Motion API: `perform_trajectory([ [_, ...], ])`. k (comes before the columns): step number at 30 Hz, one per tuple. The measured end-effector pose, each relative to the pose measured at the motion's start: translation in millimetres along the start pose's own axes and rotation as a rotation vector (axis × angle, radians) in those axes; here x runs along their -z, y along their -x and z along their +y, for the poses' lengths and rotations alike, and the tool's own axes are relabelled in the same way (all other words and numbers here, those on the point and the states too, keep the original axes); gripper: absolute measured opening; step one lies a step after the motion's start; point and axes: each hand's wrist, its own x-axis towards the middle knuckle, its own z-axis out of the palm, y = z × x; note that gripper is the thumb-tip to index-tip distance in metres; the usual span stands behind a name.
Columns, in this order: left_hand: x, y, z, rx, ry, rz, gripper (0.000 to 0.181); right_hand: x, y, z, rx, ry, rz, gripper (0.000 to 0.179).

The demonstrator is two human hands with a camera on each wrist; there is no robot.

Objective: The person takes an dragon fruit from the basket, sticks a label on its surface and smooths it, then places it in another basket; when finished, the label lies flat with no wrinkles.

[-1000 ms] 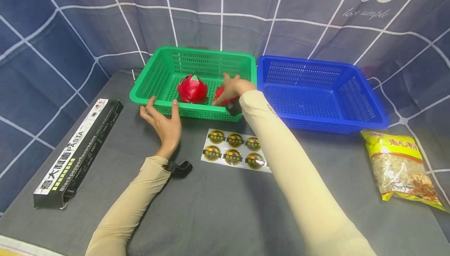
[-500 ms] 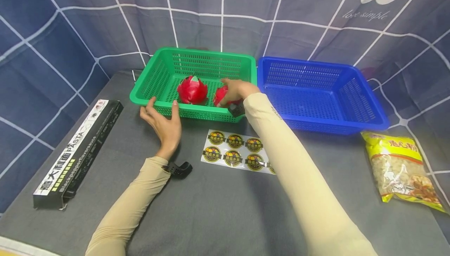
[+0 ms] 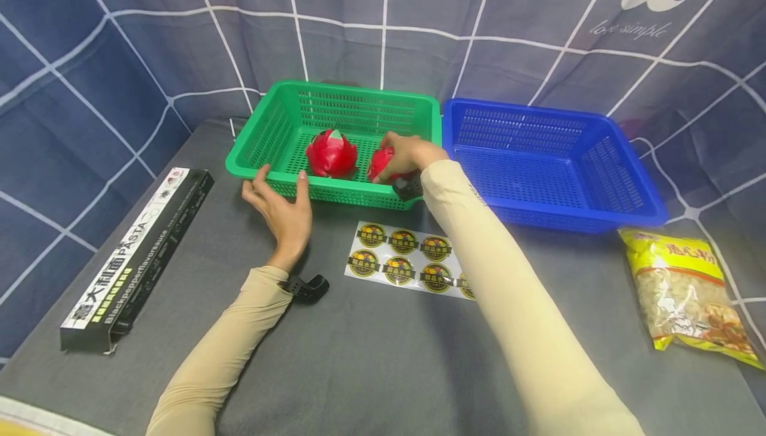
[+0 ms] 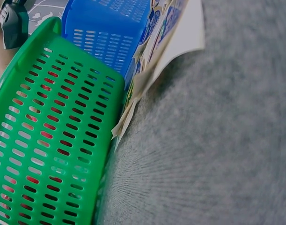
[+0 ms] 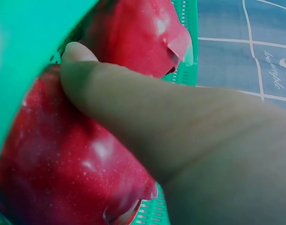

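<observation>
Inside the green basket (image 3: 341,189) are two red dragon fruits. My right hand (image 3: 409,154) reaches in over the front rim and grips the right-hand dragon fruit (image 3: 380,163), which its fingers partly cover. In the right wrist view, my thumb lies across this glossy fruit's skin. The other dragon fruit (image 3: 331,154) sits just to the left on the basket floor, its pale green tip showing. My left hand (image 3: 284,217) rests at the basket's front left, thumb and fingers spread with the tips on the rim. Only the basket's slotted outer wall shows in the left wrist view.
A blue basket (image 3: 556,213) stands right beside the green one. Round labels on a white sticker sheet (image 3: 399,258) lie in front of the baskets, partly under my right sleeve. A black pasta box (image 3: 140,256) lies at left, a yellow-topped pasta bag (image 3: 688,290) at right.
My right hand has settled lower on the right dragon fruit and closed round it, shifting slightly right. My left hand stays at the rim. The head view has shifted a little.
</observation>
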Motion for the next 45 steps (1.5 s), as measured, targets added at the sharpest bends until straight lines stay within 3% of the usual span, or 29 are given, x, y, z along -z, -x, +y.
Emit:
perform_trajectory([
  [7,1.2,-0.3,0.8,-0.005,-0.012,-0.001,0.062,-1.2,0.5,0.4,-0.020,-0.029,0.035,0.077],
  [20,-1.1,3.2,-1.1,-0.008,-0.002,-0.001,0.061,-5.7,0.5,11.6,0.070,-0.102,0.133,0.077],
  [31,0.8,2.6,-0.9,-0.019,-0.026,-0.009,0.062,-10.6,7.6,16.1,0.136,-0.238,0.228,0.078],
  [45,1.7,0.9,-0.7,-0.037,-0.048,-0.020,0.063,-12.9,23.3,26.3,0.180,-0.389,0.441,0.077],
])
